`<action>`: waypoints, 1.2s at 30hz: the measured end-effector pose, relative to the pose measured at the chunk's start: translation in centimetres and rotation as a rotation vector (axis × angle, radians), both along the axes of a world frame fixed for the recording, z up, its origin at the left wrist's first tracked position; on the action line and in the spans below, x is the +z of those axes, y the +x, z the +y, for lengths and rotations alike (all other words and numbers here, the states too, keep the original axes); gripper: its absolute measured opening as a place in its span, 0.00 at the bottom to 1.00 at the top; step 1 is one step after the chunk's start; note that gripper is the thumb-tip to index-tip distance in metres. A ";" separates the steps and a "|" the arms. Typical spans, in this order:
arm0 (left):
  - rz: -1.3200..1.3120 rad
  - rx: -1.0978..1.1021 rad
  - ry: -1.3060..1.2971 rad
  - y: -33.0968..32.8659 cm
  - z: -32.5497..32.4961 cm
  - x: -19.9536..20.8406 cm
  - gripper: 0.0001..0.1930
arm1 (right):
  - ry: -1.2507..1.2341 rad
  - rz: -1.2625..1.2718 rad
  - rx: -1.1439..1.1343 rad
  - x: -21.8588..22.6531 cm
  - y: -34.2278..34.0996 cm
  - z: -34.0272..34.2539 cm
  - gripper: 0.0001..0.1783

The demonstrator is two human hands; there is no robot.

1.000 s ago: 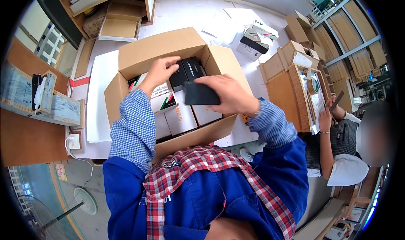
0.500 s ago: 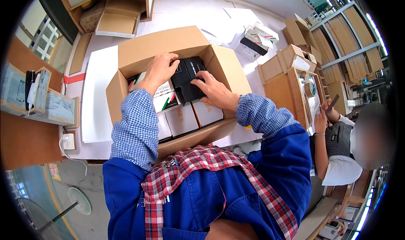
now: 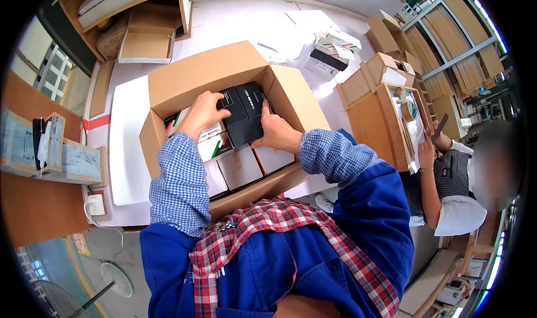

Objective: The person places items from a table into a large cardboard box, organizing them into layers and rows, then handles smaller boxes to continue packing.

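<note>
A large open cardboard box [image 3: 204, 75] stands on the table in front of me. Inside, two black boxes [image 3: 244, 110] lie side by side on top of white boxes [image 3: 239, 166]. My right hand [image 3: 278, 132] grips the right-hand black box at its near right corner, index finger along the side and thumb at the front. My left hand [image 3: 202, 115] reaches over the left part, its fingers and thumb apart, their tips against the left black box's edge. Partly under the left hand sit white cartons with green and red stripes [image 3: 217, 146].
White and black cartons [image 3: 334, 50] are stacked on the table beyond the box. A wooden tray [image 3: 386, 125] with tape stands to the right, near another person [image 3: 447, 175] holding a dark flat strip. Left are a wooden holder [image 3: 53, 145] and a shelf with a shallow carton [image 3: 146, 44].
The black boxes now sit flatter and more squarely. My right hand has shifted to the right box's side and near corner; my left hand has slid slightly down and left. The view has tilted slightly.
</note>
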State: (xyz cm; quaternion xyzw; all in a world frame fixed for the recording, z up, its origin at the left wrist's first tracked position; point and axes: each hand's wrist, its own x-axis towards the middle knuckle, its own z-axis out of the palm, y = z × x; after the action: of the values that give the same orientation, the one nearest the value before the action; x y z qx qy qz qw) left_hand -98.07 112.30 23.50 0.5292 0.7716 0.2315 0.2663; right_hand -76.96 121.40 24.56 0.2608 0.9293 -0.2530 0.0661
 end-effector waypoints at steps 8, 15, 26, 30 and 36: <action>0.397 -0.097 -0.255 6.5 -1.3 0.9 0.70 | 0.195 -0.089 0.003 -0.7 -0.8 0.0 0.74; 0.729 -0.137 -0.224 10.6 0.6 -1.4 0.59 | -0.016 0.145 0.073 -2.5 -0.2 1.1 0.68; 0.727 -0.154 -0.113 11.4 1.0 -1.6 0.56 | -0.034 0.261 -0.019 0.6 1.5 0.8 0.57; 0.711 -0.196 -0.163 11.4 0.6 -0.3 0.54 | -0.308 0.942 -0.402 5.4 6.2 0.3 0.27; 0.614 -0.200 0.163 11.9 0.6 -0.3 0.50 | -0.096 0.860 -0.697 0.5 12.4 0.2 0.22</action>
State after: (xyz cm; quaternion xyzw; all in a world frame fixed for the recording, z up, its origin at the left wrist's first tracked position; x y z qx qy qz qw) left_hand -86.18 112.89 23.18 0.6670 0.7390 0.0947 -0.0005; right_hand -64.60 121.63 25.11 0.4228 0.7185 -0.3857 -0.3952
